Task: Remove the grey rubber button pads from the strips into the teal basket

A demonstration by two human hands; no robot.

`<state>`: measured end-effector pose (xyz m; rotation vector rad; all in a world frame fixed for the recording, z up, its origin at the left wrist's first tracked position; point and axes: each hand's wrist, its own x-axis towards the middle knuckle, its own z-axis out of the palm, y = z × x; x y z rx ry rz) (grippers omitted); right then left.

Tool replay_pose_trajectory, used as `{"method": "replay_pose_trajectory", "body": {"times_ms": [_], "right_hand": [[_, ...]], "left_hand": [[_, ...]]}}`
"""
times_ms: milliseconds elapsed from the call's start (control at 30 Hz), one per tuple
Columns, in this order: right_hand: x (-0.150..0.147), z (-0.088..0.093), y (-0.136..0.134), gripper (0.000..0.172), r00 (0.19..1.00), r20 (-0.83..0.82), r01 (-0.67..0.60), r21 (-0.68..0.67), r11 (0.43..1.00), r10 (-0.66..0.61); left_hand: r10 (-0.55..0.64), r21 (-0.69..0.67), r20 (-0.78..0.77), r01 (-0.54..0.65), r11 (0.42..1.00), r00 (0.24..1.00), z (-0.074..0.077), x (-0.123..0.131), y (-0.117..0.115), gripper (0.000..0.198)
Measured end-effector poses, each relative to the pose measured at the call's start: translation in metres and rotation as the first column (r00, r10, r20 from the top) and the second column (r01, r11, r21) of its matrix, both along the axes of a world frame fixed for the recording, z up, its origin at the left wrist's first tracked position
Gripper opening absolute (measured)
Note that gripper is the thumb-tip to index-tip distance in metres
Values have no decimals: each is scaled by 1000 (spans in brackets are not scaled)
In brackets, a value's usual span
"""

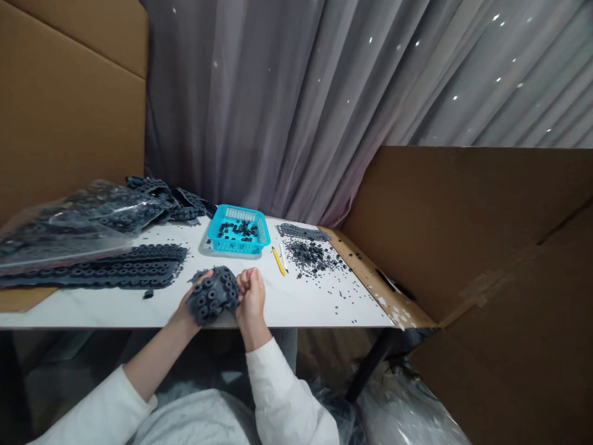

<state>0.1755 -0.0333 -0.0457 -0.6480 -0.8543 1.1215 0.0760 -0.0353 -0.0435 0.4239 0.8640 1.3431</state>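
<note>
My left hand (189, 304) grips a bent dark grey rubber sheet (214, 295) covered in round ring-shaped parts, holding it just above the near edge of the white table (296, 303). Its thumb lies over the sheet's top. My right hand (251, 295) is closed in a pinch against the sheet's right edge. What its fingers hold is too small to name. A blue plastic basket (239, 230) with several loose dark parts stands further back on the table.
Flat rubber sheets (125, 267) are stacked at the left, more under a clear plastic bag (60, 225). A pile of loose dark pieces (311, 254) and a yellow tool (278, 261) lie right of the basket. Cardboard walls (463, 228) stand left and right, a grey curtain behind.
</note>
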Motion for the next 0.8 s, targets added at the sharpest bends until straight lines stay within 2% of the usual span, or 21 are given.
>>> {"method": "replay_pose_trajectory", "body": {"times_ms": [133, 200, 267, 333, 433, 500, 667, 733, 800], "right_hand": [[4, 3, 0, 39, 997, 61, 37, 61, 997, -41], [15, 8, -3, 37, 991, 130, 27, 76, 997, -37], [28, 15, -8, 36, 953, 296, 34, 114, 993, -67], [40, 23, -15, 33, 834, 545, -10, 171, 985, -86], [50, 31, -24, 26, 578, 813, -155, 189, 970, -66], [51, 34, -26, 24, 485, 872, -198, 181, 963, -65], [47, 36, -24, 22, 363, 927, -260, 197, 945, -93], [45, 37, -24, 25, 353, 928, -283, 224, 933, -116], [43, 38, -24, 26, 398, 910, -281, 244, 928, -119]], "left_hand": [[46, 91, -18, -44, 995, 999, 9, 0, -9, 16], [30, 138, -50, -23, 990, 998, 14, 0, -14, 28], [4, 167, -96, 12, 986, 995, 18, 0, -17, 41], [-18, 191, -147, 47, 980, 989, 20, 0, -19, 47], [-49, 230, -219, 101, 968, 975, 18, -4, -17, 46], [-85, 242, -257, 149, 959, 963, 15, -7, -15, 43], [-157, 231, -268, 222, 947, 950, 11, -16, -12, 39], [-191, 205, -261, 248, 947, 946, 13, -19, -12, 35], [-234, 161, -248, 278, 947, 940, 17, -19, -12, 29]]}}
